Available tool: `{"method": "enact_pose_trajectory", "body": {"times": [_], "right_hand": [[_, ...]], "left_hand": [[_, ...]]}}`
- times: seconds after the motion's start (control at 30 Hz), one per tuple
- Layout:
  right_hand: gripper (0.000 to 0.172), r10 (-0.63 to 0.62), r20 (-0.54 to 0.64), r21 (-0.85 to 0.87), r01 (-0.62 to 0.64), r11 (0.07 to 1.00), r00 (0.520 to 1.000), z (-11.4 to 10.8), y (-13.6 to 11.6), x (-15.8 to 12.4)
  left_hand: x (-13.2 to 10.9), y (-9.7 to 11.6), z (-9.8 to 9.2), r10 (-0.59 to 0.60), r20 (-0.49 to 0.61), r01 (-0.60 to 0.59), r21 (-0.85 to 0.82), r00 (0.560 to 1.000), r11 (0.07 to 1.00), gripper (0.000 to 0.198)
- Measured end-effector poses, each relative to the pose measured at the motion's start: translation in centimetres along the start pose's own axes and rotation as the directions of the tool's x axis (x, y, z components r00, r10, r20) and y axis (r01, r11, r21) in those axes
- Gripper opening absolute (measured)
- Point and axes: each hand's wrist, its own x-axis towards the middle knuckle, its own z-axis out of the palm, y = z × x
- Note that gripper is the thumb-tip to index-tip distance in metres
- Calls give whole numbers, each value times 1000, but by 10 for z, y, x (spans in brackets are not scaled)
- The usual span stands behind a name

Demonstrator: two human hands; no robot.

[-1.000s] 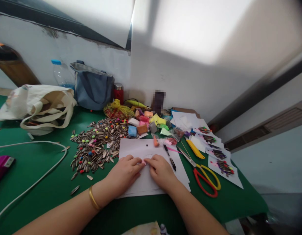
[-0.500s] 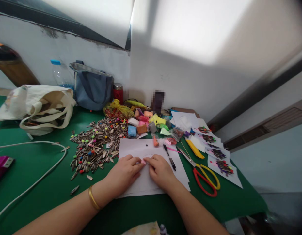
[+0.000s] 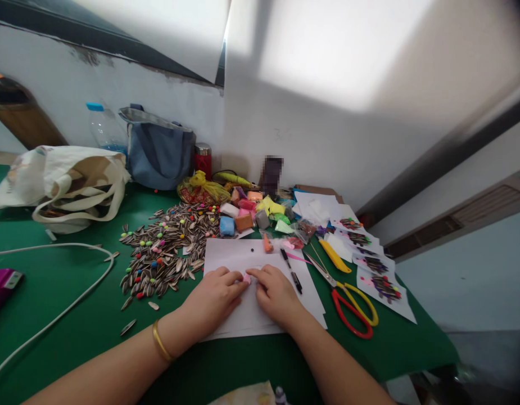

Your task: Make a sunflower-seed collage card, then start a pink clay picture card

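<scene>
A small pink piece of modelling clay (image 3: 247,278) lies at the middle of a stack of white paper (image 3: 226,253). Curled against its left side are the closed fingers of my left hand (image 3: 215,295), whose wrist wears a gold bangle. From the right, the bent index finger of my right hand (image 3: 279,295) presses on the same clay, with the other fingers folded in. My fingertips partly hide the clay. Just beyond, a tiny black ball (image 3: 252,250) rests on the paper. A black pen (image 3: 292,271) lies to the right of my right hand.
Sunflower seeds mixed with coloured beads (image 3: 167,247) are heaped at left. Packs of coloured clay (image 3: 244,222) lie behind the paper. At right are scissors (image 3: 352,309), a yellow cutter (image 3: 335,256) and seed-decorated sheets (image 3: 405,306). A white cable (image 3: 80,292) curves across the left side.
My fingers have shifted very slightly around the pink clay, and a little more of it shows. Everything else stays in place.
</scene>
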Motion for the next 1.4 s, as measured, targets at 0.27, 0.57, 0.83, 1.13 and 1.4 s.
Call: {"method": "enact_pose_trajectory", "body": {"times": [0.27, 0.57, 0.83, 1.13, 1.4], "right_hand": [[50, -3, 35, -37, 5, 999, 999, 1, -2, 0], [44, 16, -29, 61, -14, 998, 999, -1, 1, 1], [44, 20, -33, 74, -18, 997, 999, -1, 1, 1], [42, 23, -28, 75, -21, 997, 999, -1, 1, 2], [43, 3, -43, 80, 0, 997, 999, 0, 3, 2]], "left_hand": [[0, 1, -1, 3, 9, -3, -19, 1000, 1000, 30], [0, 0, 0, 12, -2, -12, -8, 1000, 1000, 36], [-1, 0, -1, 1, 19, 0, -9, 1000, 1000, 40], [-1, -1, 0, 1, 22, -1, -4, 1000, 1000, 40], [0, 0, -2, -6, 35, 7, -11, 999, 1000, 39]]}}
